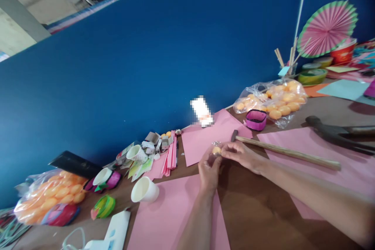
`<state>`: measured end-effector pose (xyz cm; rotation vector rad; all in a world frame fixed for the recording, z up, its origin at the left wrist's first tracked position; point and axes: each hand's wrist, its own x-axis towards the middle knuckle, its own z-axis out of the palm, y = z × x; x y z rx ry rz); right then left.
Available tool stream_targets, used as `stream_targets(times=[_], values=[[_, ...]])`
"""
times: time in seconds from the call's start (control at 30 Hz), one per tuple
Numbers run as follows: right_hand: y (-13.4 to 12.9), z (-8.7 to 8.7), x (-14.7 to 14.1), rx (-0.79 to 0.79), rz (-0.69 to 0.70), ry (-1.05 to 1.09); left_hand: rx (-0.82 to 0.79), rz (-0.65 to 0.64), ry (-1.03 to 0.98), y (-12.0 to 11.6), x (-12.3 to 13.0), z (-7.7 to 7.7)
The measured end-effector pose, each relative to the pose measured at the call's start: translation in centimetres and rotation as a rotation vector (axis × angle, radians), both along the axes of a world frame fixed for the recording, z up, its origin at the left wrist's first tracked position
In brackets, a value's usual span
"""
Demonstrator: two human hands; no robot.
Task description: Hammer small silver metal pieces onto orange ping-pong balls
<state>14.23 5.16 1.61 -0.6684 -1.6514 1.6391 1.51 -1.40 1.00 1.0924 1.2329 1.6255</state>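
Note:
A small round yellowish piece (216, 150) with something silvery and shiny at its top edge is between my hands, above the brown table. My left hand (209, 172) holds it from below with curled fingers. Thumb and fingertips of my right hand (240, 155) are pinched together at its right side. Its exact kind is too small to make out. Just beyond my right hand lies a small hammer (288, 150) with a wooden handle. Sheets of pink paper (181, 211) lie under and around my forearms.
A white paper cup (145, 190) stands at the left. Clear bags of orange balls (285, 103) lie on both sides. A claw hammer (336, 131) rests at right, near a purple tape roll (256, 120). A white power strip (115, 230) is front left, before a blue wall (164, 54).

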Motion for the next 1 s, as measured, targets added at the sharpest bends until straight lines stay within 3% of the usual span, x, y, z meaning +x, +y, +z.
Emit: stream_targets(times=[1.0], values=[[-0.15,0.47,0.10,-0.074,0.039,0.039,-0.009,0.012,0.005,0.01,0.00,-0.08]])
